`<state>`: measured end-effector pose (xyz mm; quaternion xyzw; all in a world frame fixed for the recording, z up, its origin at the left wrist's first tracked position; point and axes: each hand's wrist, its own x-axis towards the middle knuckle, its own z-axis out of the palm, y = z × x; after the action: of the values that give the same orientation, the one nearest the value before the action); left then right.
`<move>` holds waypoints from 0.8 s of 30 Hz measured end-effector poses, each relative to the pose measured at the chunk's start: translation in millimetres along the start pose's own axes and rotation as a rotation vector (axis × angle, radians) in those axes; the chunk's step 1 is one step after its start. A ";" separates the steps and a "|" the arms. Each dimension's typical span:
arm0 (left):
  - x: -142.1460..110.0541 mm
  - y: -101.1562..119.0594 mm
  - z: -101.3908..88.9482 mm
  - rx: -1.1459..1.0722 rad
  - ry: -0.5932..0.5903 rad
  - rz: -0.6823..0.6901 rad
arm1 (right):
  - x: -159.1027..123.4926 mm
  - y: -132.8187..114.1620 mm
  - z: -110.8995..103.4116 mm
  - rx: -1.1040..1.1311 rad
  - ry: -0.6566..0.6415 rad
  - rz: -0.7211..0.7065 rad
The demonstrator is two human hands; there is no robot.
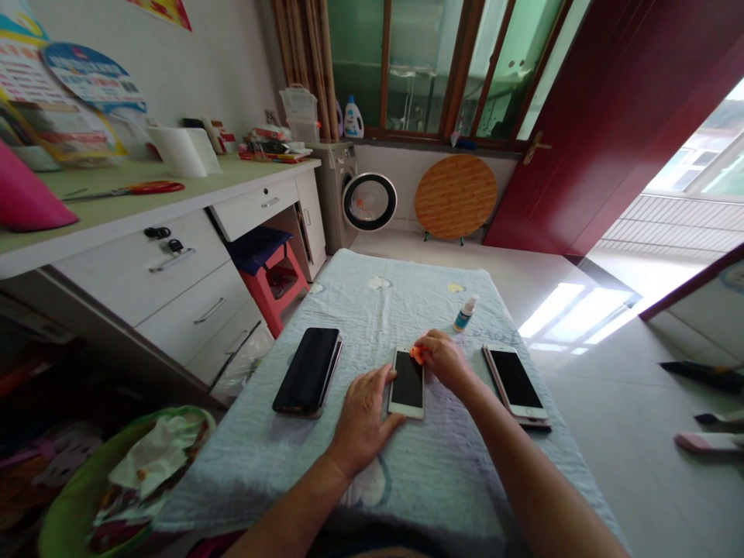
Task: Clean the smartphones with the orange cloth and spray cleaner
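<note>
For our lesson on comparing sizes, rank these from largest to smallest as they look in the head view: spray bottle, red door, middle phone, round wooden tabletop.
1. Red door
2. Round wooden tabletop
3. Middle phone
4. Spray bottle

Pale blue cloth (407,294) with white and yellow cloud-like motifs; white-framed phone (408,387) with a dark screen; orange wipe (417,354); white bottle (465,314) with a blue label; deep red door (581,116); pinkish-red stool (276,283) with a navy top; wood-grained tan round board (456,196).
</note>
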<state>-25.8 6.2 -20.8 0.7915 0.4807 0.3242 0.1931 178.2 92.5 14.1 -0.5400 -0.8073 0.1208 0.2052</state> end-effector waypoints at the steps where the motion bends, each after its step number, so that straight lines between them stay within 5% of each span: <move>1: 0.4 0.7 -0.5 -0.002 0.001 -0.004 | 3.2 -0.9 1.7 -0.010 0.002 0.013; 10: 3.4 6.0 -4.5 -0.034 0.019 -0.031 | 16.4 -37.2 18.6 -0.031 -0.029 0.016; 19: 1.8 4.3 -3.5 -0.025 0.001 -0.030 | 3.9 -2.9 4.2 -0.001 -0.015 0.066; 24: 1.8 4.4 -3.1 -0.018 0.000 -0.031 | -10.2 -4.9 0.5 0.023 -0.018 0.061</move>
<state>-24.6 5.7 -15.3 0.7822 0.4898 0.3258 0.2052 177.4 81.3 13.7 -0.5607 -0.7909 0.1412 0.2004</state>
